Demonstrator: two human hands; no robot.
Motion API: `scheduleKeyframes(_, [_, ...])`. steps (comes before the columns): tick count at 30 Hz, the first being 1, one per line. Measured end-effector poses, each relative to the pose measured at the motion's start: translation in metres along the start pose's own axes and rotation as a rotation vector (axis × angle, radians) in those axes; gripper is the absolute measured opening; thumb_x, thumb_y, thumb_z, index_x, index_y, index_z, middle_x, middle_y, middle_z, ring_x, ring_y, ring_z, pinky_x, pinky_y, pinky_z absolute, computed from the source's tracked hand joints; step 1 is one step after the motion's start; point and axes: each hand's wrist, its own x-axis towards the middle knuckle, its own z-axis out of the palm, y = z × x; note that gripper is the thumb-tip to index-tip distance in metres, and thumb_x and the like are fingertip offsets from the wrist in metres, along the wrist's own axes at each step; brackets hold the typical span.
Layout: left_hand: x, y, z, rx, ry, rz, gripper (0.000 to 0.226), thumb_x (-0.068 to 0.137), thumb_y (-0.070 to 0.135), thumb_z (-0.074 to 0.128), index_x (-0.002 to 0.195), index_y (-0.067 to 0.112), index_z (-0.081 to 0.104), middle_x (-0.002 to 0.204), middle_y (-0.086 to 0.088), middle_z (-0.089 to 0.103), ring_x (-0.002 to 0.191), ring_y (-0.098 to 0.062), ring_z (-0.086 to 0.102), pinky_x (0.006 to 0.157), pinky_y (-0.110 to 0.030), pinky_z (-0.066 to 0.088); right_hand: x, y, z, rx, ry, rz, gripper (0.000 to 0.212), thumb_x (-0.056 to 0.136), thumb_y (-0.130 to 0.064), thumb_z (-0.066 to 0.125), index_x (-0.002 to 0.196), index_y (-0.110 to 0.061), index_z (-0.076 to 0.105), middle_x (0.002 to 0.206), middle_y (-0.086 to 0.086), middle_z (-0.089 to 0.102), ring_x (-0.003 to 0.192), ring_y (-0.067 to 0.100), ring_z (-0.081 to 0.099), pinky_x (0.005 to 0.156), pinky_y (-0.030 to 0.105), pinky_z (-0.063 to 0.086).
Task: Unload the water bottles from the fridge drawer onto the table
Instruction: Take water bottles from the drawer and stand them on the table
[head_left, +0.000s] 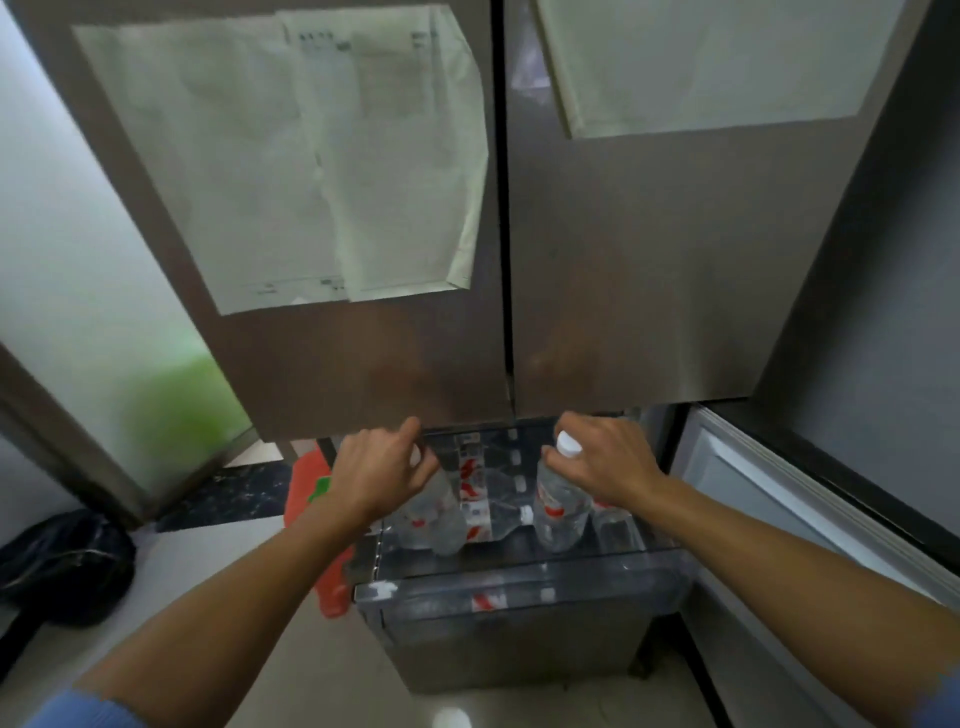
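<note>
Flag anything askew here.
A loose bottle lies sideways in the drawer, between the tilted bottle in the left hand and the upright bottle in the right hand. On the left door, the front paper curls at its lower edge.

Both bare forearms stretch forward side by side, blue sleeves (88, 709) at the elbows; the left hand (382, 470) curls over the left bottle (441, 517), the right hand (608, 460) grips the right bottle (560, 512) below its cap
</note>
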Motion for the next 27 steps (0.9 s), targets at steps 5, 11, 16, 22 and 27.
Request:
scheduleKeyframes(5, [-0.048, 0.014, -0.068, -0.052, 0.245, -0.243, 0.023, 0.085, 0.036, 0.060, 0.077, 0.016, 0.054, 0.056, -0.006, 0.058, 0.047, -0.028, 0.054, 0.047, -0.031, 0.044, 0.012, -0.040, -0.036, 0.106, 0.155, -0.182, 0.028, 0.079, -0.047, 0.055, 0.071, -0.020, 0.055, 0.060, -0.004, 0.059, 0.047, 0.020, 0.053, 0.049, 0.023, 0.028])
scheduleKeyframes(11, [-0.151, 0.017, -0.122, 0.051, 0.241, -0.456, 0.033, 0.081, 0.047, 0.048, 0.077, 0.016, 0.058, 0.062, -0.008, 0.064, 0.054, -0.031, 0.060, 0.054, -0.036, 0.052, -0.003, -0.120, -0.048, 0.242, 0.112, -0.345, 0.028, 0.078, -0.048, 0.055, 0.074, -0.020, 0.057, 0.062, -0.001, 0.063, 0.051, 0.024, 0.057, 0.051, 0.024, 0.030])
scheduleKeyframes(16, [-0.282, 0.004, -0.143, 0.173, 0.026, -0.640, 0.029, 0.087, 0.045, 0.051, 0.078, 0.017, 0.052, 0.068, -0.006, 0.065, 0.059, -0.027, 0.059, 0.053, -0.031, 0.044, -0.053, -0.207, -0.025, 0.271, -0.075, -0.569, 0.029, 0.084, -0.051, 0.056, 0.076, -0.023, 0.053, 0.069, 0.000, 0.064, 0.053, 0.019, 0.054, 0.051, 0.023, 0.030])
scheduleKeyframes(22, [-0.473, -0.014, -0.190, 0.273, -0.018, -0.855, 0.028, 0.085, 0.044, 0.053, 0.072, 0.020, 0.049, 0.060, 0.003, 0.052, 0.050, -0.017, 0.046, 0.047, -0.025, 0.032, -0.124, -0.354, -0.006, 0.328, -0.156, -0.848, 0.027, 0.082, -0.048, 0.060, 0.085, -0.021, 0.062, 0.073, 0.002, 0.068, 0.055, 0.018, 0.055, 0.050, 0.022, 0.026])
scheduleKeyframes(27, [-0.645, -0.021, -0.237, 0.361, -0.097, -1.018, 0.029, 0.088, 0.047, 0.046, 0.082, 0.019, 0.054, 0.068, -0.002, 0.064, 0.056, -0.020, 0.056, 0.051, -0.028, 0.039, -0.214, -0.500, 0.011, 0.382, -0.244, -0.981, 0.033, 0.086, -0.055, 0.050, 0.092, -0.024, 0.058, 0.085, 0.000, 0.069, 0.069, 0.020, 0.060, 0.058, 0.026, 0.034])
